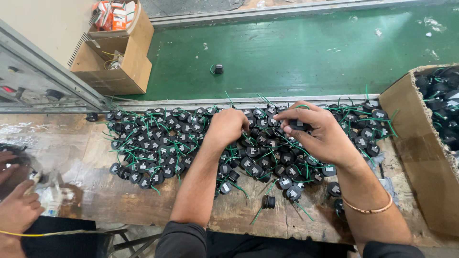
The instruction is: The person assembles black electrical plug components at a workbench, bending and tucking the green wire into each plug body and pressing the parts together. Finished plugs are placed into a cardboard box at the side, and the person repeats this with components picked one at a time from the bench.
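Observation:
A large heap of small round black parts with green wires (153,143) covers the worn wooden bench (119,196). My left hand (227,126) rests curled as a fist in the middle of the heap, knuckles down among the parts; whether it grips one I cannot tell. My right hand (320,134) is just to its right, fingers pinched around one black round part (299,125) held slightly above the pile. A thin bangle (368,209) circles my right wrist. One black part (268,201) lies apart near the bench's front edge.
A cardboard box (420,143) filled with the same black parts stands at the right. A green conveyor belt (296,52) runs behind the bench, carrying one stray part (218,69). Open cartons (117,52) sit at the back left. Another person's hands (16,200) work at the left edge.

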Demonstrator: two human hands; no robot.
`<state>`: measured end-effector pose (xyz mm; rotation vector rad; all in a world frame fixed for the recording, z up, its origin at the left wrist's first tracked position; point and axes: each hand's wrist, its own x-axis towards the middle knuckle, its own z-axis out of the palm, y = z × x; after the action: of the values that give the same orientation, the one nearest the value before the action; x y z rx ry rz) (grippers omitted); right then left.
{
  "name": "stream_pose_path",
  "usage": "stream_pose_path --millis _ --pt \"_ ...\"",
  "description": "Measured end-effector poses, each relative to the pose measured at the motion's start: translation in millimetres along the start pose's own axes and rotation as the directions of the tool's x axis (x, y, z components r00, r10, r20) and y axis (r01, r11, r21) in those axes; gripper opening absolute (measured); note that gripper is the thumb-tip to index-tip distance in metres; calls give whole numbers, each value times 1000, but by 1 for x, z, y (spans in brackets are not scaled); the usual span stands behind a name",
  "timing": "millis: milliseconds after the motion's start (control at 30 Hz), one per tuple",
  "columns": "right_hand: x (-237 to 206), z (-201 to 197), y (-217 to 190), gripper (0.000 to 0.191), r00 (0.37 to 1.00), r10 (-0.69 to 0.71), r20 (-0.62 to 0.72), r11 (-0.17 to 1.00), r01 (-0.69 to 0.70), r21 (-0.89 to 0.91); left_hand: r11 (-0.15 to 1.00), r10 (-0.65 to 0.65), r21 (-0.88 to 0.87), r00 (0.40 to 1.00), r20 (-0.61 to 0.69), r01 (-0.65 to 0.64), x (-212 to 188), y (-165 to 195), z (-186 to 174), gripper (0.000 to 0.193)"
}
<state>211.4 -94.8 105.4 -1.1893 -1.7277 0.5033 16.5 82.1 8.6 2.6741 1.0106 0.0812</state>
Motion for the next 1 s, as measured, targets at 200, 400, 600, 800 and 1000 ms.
stream_pose_path --millis 200,400,600,800,1000 --pt "0 1 -2 32 1000 21 -16 1000 -21 16 987 82 -123 985 -151 -101 -5 24 -13 18" --pt "-1 -2 -6 32 998 5 -67 1000 -6 -15 890 107 -383 930 -352 -247 -16 43 -28 22" --pt "-1 -3 -9 53 996 39 -76 996 -44 -73 698 163 -436 719 -676 -568 -26 62 -32 23" --pt "-2 4 3 83 991 10 136 978 18 -209 573 88 -411 551 -830 -710 -40 74 -30 24" --pt "-5 22 19 59 985 -10 171 1000 9 7 518 2 -419 490 -872 -746 -42 79 -28 23"
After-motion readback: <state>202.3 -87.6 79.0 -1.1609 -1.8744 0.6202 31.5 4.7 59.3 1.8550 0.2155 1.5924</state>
